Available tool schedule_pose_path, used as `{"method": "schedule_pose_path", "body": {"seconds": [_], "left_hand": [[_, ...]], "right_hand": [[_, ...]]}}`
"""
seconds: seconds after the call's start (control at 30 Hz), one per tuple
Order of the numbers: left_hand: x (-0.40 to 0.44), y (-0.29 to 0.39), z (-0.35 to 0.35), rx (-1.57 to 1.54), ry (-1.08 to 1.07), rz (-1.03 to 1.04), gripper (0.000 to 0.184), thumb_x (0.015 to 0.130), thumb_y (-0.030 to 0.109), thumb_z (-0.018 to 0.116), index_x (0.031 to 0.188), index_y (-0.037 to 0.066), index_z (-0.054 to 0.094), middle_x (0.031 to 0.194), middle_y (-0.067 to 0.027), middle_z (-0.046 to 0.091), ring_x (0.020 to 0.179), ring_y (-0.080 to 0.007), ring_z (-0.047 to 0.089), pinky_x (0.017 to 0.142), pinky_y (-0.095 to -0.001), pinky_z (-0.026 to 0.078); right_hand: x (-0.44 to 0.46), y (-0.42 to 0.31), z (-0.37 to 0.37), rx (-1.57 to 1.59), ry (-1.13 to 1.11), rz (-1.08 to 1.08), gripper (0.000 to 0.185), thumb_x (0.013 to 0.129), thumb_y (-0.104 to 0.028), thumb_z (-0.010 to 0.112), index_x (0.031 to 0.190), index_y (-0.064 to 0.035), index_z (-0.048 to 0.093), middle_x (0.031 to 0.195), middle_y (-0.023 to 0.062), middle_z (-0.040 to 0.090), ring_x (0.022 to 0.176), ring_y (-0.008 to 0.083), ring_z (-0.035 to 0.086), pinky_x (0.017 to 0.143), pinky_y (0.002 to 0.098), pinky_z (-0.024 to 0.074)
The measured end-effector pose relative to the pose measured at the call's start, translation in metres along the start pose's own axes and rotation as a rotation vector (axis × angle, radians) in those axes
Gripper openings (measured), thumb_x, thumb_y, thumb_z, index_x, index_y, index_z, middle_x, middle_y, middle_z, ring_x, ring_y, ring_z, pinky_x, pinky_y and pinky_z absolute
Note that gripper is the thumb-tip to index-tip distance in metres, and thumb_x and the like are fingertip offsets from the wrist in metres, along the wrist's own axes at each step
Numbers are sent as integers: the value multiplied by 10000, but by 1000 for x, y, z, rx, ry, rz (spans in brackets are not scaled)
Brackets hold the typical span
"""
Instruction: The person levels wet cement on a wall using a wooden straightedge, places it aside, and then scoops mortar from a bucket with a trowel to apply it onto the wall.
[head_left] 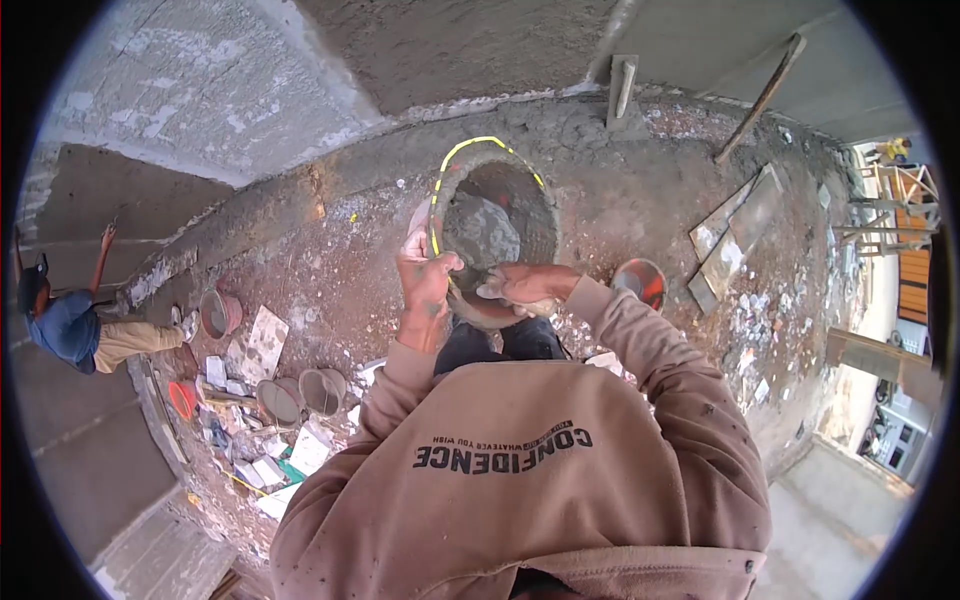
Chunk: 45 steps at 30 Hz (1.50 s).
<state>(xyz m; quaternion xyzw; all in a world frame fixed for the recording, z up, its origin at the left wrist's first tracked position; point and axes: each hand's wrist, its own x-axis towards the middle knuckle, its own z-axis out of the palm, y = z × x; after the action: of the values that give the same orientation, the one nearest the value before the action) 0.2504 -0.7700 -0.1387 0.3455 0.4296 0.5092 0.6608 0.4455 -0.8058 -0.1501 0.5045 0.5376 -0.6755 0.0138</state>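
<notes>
A round bucket [549,232] with wet grey mortar [482,228] in it stands right in front of my body. My left hand [427,275] is closed at the bucket's left side, around a thin yellow strip [437,205] with dark marks, like a measuring tape. From that hand the strip bows up and over the bucket's far rim to its right side. My right hand [525,287] is over the near part of the bucket with its fingers curled together. What those fingers hold, if anything, is hidden. Both hands look smeared with mortar.
An orange-rimmed bucket [640,282] stands to the right, near flat boards [735,235]. On the left are more buckets [322,391], rubble and broken pieces. A person in a blue shirt [65,328] stands by the left wall. A wooden prop [762,98] leans at the far wall.
</notes>
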Motion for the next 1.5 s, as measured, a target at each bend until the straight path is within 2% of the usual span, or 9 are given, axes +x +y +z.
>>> {"method": "schedule_pose_path", "body": {"seconds": [0.3,0.47,0.6,0.73,0.9,1.13,1.2,1.4,1.5], "left_hand": [[-45,44,-89,-39,87,124,512,623,-105,589,1134,-101,577,1251,-158,596,779,-146,645,565,-256,536],[-73,59,-108,-131,146,128,517,628,-98,583,1146,-86,575,1209,-214,624,957,-176,654,638,-249,560],[-87,55,-127,-54,252,35,490,619,-106,595,1105,-51,579,1046,-136,657,771,-136,634,587,-248,534],[-108,61,-145,-44,278,15,510,647,-118,580,1151,-38,571,901,-65,637,621,-111,602,541,-247,519],[-114,52,-157,-51,320,33,363,570,-144,597,871,53,542,850,-2,581,618,-80,521,563,-230,457],[-118,50,-156,-26,336,66,294,623,-142,574,784,85,478,1099,-69,641,633,-101,583,554,-250,495],[-117,49,-152,-46,341,57,274,634,-125,580,802,76,499,1120,-80,643,616,-110,592,547,-250,506],[-111,57,-147,-109,309,58,406,624,-107,600,1020,-20,600,818,-58,633,559,-107,574,545,-245,518],[-103,62,-145,-97,335,43,359,633,-101,615,982,-16,594,752,-50,616,557,-123,590,544,-256,525]], "right_hand": [[52,-40,-1,-877,279,-58,490,945,-436,554,1062,40,567,929,174,681,757,352,624,723,435,492],[53,-50,47,-159,-315,147,394,957,-431,566,949,-38,558,797,63,601,583,197,560,517,352,468],[40,-82,92,397,-578,92,348,968,-456,558,922,-114,519,721,-12,483,536,71,481,424,268,388],[39,-113,101,-4,-186,-9,405,971,-471,537,960,-67,537,714,27,506,530,120,514,422,314,402],[60,-81,132,-646,-98,-117,531,930,-435,558,1108,62,619,1024,265,674,1005,428,632,877,482,474],[80,-47,94,-688,82,-61,513,913,-421,582,1087,59,639,1037,261,671,1003,407,645,855,471,482],[80,-47,104,-537,-138,21,517,921,-479,585,1021,26,641,908,144,677,757,337,645,690,450,492],[32,-88,82,217,-325,-27,392,940,-459,604,872,-86,506,669,-16,436,555,94,476,490,273,413],[56,-89,87,-176,-23,15,487,936,-460,589,1071,8,573,819,107,631,665,218,622,565,380,479]]}}
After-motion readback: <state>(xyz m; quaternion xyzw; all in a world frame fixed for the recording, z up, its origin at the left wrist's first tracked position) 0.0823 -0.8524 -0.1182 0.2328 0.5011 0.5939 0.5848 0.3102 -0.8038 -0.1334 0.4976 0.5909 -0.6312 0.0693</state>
